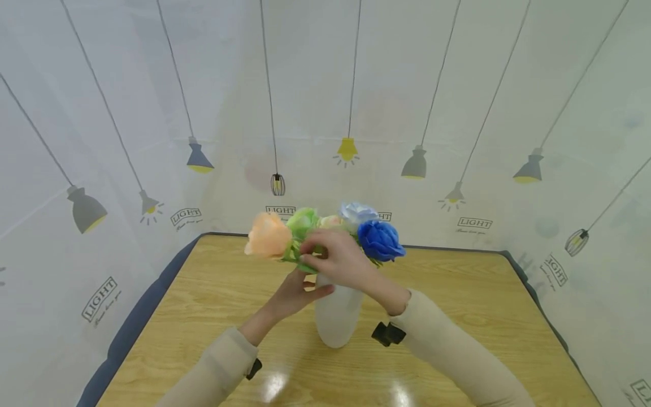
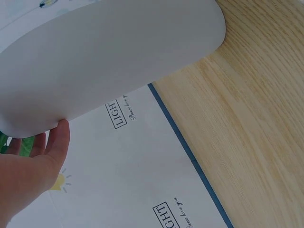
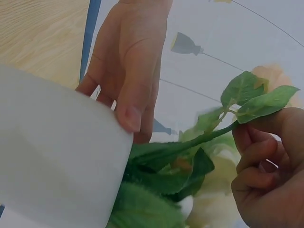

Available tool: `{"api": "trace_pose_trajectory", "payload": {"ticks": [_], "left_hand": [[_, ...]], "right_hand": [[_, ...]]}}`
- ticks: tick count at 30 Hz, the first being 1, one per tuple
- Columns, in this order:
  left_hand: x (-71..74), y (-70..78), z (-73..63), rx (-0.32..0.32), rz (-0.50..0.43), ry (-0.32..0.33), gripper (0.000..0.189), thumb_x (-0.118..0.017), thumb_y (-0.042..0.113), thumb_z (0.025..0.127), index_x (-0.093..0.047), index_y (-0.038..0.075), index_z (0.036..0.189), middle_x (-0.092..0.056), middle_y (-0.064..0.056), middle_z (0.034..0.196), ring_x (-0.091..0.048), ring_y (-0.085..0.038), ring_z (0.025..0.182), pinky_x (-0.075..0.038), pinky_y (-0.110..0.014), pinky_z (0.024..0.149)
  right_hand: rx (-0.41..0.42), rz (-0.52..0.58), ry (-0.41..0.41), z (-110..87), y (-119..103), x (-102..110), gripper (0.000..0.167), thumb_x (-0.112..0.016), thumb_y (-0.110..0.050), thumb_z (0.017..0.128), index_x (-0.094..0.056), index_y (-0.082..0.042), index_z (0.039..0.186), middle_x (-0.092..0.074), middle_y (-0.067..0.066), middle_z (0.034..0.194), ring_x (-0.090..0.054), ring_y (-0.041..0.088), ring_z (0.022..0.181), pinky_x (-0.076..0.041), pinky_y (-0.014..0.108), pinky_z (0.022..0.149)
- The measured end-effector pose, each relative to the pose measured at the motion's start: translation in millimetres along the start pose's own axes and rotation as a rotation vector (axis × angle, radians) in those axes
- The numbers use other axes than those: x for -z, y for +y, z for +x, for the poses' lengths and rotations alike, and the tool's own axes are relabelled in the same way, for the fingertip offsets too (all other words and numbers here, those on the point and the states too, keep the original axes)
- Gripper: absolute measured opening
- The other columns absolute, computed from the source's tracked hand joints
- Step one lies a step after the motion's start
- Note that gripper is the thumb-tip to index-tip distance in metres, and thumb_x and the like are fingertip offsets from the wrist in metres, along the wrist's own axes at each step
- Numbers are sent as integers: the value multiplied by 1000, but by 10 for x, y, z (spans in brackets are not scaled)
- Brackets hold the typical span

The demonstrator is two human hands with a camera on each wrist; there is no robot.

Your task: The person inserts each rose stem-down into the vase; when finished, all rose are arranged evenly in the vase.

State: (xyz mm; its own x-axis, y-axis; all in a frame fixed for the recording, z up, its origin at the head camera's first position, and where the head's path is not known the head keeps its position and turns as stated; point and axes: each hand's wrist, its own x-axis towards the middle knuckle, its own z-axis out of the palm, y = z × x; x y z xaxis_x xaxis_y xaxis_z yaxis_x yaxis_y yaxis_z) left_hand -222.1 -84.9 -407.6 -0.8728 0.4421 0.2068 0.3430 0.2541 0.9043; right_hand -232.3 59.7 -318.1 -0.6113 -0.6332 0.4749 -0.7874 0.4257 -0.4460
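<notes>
A white vase (image 1: 338, 316) stands on the wooden table with a bunch of roses in its mouth. My left hand (image 1: 291, 297) holds the vase near its rim, on the left side; the thumb touches the rim in the right wrist view. With thumb and fingers, my right hand (image 1: 343, 257) pinches a green leafy stem (image 3: 206, 137) that leans out of the vase. A peach rose (image 1: 269, 236) is at the far end of this stem. Around it are a green rose (image 1: 303, 220), a pale blue rose (image 1: 358, 212) and a deep blue rose (image 1: 380, 241). The stems' lower ends are hidden inside the vase.
The wooden table (image 1: 213, 294) has a dark blue edge (image 1: 137, 316). Behind and beside it hangs a pale sheet (image 1: 386, 102) printed with lamps and the word LIGHT. Black wrist cameras (image 1: 389, 333) sit at both cuffs.
</notes>
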Motion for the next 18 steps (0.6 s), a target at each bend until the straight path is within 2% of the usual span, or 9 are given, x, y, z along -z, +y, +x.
{"api": "trace_pose_trajectory", "payload": {"ticks": [7, 10, 15, 18], "left_hand": [[-6, -1, 18, -51, 0, 6, 63, -61, 13, 85, -26, 12, 137, -32, -10, 134, -38, -33, 114, -40, -46, 85], [-3, 20, 12, -59, 13, 10, 59, -62, 13, 84, -31, 11, 134, -35, -9, 133, -39, -32, 114, -41, -45, 84], [6, 47, 12, -102, 27, 16, 54, -63, 11, 83, -38, 11, 130, -40, -6, 130, -39, -27, 114, -42, -46, 83], [8, 46, 12, -129, 29, 14, 56, -63, 9, 83, -35, 12, 132, -39, -5, 131, -38, -26, 116, -42, -47, 82]], "right_hand": [[55, 4, 146, -213, 125, 73, 3, -66, -8, 79, -67, -10, 82, -54, -7, 75, -40, 5, 52, -37, 21, 46], [63, 0, 181, -303, 171, 63, 4, -67, -5, 78, -67, -7, 81, -49, -7, 72, -39, 5, 53, -36, 20, 46], [55, -3, 170, -392, 217, 24, 5, -66, -3, 78, -68, -6, 82, -44, -8, 64, -37, 5, 54, -34, 20, 46], [55, 3, 157, -411, 230, 8, 6, -67, -2, 77, -68, -6, 82, -44, -8, 62, -36, 5, 53, -33, 20, 45]]}}
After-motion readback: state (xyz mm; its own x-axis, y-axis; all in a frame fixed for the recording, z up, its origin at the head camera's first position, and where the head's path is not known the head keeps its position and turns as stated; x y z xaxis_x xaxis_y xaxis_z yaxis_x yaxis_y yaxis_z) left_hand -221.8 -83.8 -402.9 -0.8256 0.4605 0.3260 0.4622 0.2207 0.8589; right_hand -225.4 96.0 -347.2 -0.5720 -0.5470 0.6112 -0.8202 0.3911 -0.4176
